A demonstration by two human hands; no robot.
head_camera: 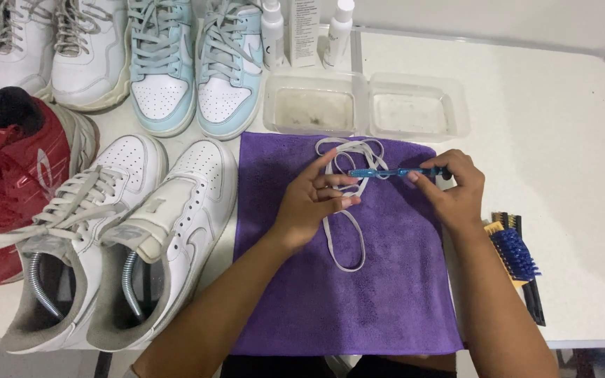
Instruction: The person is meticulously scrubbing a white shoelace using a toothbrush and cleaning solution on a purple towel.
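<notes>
Two bare hands work over a purple cloth [358, 294] spread on a white table [561, 140]. The right hand [456, 189] pinches the handle of a slim blue toothbrush [393, 172] between thumb and fingertips, holding it level with its head pointing toward the left hand [313, 199]. The left hand's fingers are stretched out and close together, pressing a grey-white shoelace [348, 238] down onto the cloth right by the brush head. The shoelace is flat and pale, lying in loose loops: one tangle at the upper edge of the cloth, above the brush, and one long loop trailing down toward the cloth's middle. Just beyond the cloth sit two shallow clear plastic trays [365, 105] side by side, both with a cloudy film inside, and behind them stand white spray bottles [337, 31]. To the left lie a pair of white sneakers [127, 231] with shoe trees inside, a red shoe [8, 175], a light blue pair [190, 63] and another white pair [50, 49]. Near the right forearm rest a blue-bristled brush [516, 253] and darker brushes beside it.
</notes>
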